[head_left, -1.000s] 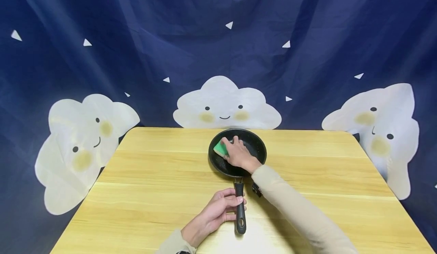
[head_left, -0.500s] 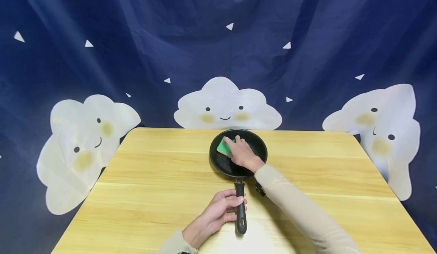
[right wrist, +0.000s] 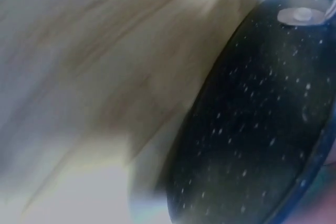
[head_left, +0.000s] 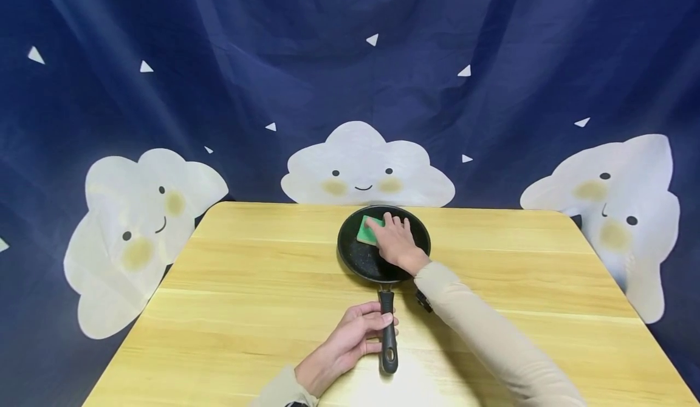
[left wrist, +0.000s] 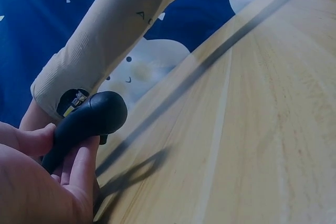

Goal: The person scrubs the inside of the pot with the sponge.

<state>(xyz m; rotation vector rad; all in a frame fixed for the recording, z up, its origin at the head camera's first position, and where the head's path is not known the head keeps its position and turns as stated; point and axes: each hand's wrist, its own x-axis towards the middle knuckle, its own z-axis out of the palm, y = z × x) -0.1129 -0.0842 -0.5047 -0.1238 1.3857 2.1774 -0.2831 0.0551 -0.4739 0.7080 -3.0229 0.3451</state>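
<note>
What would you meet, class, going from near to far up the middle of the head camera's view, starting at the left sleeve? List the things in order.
Left sleeve → left hand → round part of the frying pan → smiling middle cloud.

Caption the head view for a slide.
Left grip holds the handle of a black pan; right grip holds a green sponge inside it.
</note>
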